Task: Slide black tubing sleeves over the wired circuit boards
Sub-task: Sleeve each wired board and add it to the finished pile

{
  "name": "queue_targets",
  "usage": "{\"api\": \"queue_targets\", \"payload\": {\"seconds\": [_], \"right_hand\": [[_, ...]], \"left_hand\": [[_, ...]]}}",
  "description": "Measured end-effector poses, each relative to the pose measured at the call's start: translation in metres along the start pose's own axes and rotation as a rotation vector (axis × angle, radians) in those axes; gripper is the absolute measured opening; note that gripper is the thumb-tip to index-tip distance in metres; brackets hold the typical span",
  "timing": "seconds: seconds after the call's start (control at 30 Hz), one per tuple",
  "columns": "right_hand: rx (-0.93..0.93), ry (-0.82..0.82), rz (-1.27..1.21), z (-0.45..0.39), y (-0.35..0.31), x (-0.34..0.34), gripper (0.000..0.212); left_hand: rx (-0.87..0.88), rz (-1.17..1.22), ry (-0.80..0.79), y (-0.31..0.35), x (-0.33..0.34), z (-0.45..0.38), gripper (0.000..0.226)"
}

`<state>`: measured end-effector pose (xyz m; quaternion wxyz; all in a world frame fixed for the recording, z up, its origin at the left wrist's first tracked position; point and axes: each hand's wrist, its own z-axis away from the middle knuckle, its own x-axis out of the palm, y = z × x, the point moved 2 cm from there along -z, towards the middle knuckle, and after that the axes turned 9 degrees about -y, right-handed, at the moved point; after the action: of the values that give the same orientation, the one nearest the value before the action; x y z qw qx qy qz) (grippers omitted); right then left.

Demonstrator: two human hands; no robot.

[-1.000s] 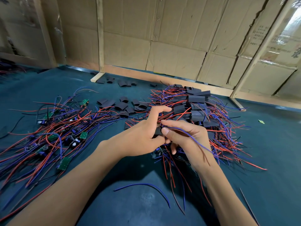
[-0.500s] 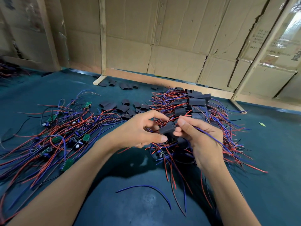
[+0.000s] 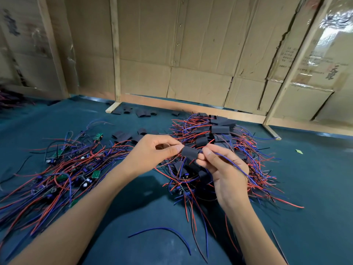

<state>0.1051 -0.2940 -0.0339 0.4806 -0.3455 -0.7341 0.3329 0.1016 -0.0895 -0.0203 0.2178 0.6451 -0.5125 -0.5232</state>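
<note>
Head view looks down on our two bare hands raised just above the middle of a dark teal surface (image 3: 315,188). Our left hand (image 3: 152,152) pinches one end of a short black tubing sleeve (image 3: 189,152) between thumb and forefinger, its grip grasping the sleeve. Our right hand (image 3: 225,169) meets the sleeve's other end, its curled fingers pinching there where blue and red wires (image 3: 232,163) come out and trail over the back of that hand; whether a board sits inside the sleeve we cannot tell.

Behind and under the hands, toward the far edge of the surface, lies a pile of sleeved boards (image 3: 219,131), black tubes tangled in red and blue leads. Toward the left edge spreads a second tangle, the unsleeved circuit boards (image 3: 76,169), small green boards showing among long red and blue wires. Between the two piles, loose empty sleeves (image 3: 122,135) lie flat, and a few more (image 3: 141,112) sit near the far edge beside a wooden foot.

Near the front edge a single loose blue wire (image 3: 162,231) curves on the cloth. A small green scrap (image 3: 299,151) rests toward the right edge, well apart from the piles. Cardboard panels (image 3: 191,54) on wooden posts close off the far side.
</note>
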Motion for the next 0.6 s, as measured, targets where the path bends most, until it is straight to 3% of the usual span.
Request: {"api": "queue_targets", "payload": {"seconds": [0.2, 0.37, 0.6], "right_hand": [[-0.018, 0.060, -0.027, 0.001, 0.000, 0.005, 0.024], [0.114, 0.013, -0.029, 0.009, 0.015, 0.013, 0.038], [0.149, -0.174, 0.073, 0.015, 0.023, 0.022, 0.020]], "left_hand": [[-0.005, 0.052, 0.087, 0.002, 0.003, -0.013, 0.007], [-0.162, 0.314, 0.168, 0.016, -0.004, -0.050, 0.009], [-0.308, 0.726, 0.101, 0.038, -0.004, -0.119, 0.013]]}}
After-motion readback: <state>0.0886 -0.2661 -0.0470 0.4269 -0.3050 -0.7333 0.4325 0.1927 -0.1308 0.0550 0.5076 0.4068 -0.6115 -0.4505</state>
